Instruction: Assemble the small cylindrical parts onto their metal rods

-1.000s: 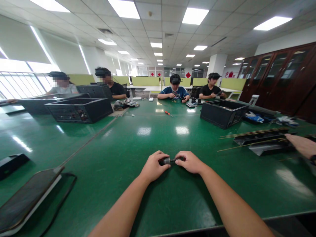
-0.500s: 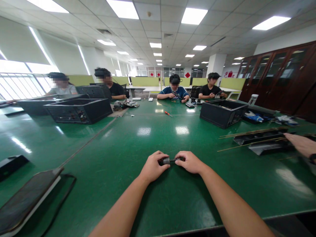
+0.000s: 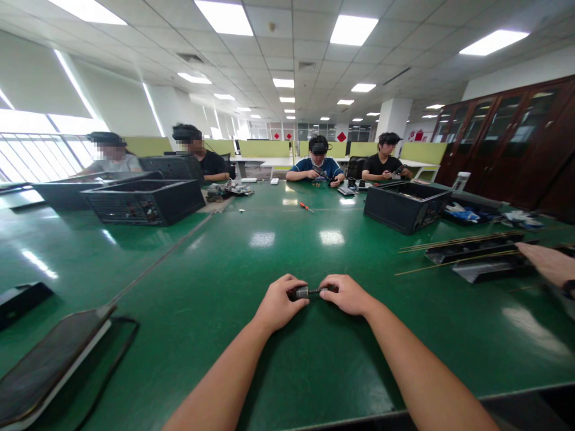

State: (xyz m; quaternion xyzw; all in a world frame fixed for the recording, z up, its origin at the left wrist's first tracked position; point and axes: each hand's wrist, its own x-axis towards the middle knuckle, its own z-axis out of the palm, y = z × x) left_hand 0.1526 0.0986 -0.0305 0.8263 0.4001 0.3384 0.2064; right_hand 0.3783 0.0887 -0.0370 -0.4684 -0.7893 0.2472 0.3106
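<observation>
Between my two hands, low over the green table, is a small dark cylinder with a silvery metal collar. A thin dark rod runs out of its right end. My left hand is closed around the cylinder, with thumb and fingers on opposite sides, so its left end is hidden. The fingers of my right hand are pinched on the far end of the rod, or on a small dark piece there; they cover most of it.
Ahead lies an orange-red screwdriver. Black computer cases stand at left and right. A co-worker's hand reaches over metal channels with thin rods at right. A dark flat case with a strap is near left. Several people sit across.
</observation>
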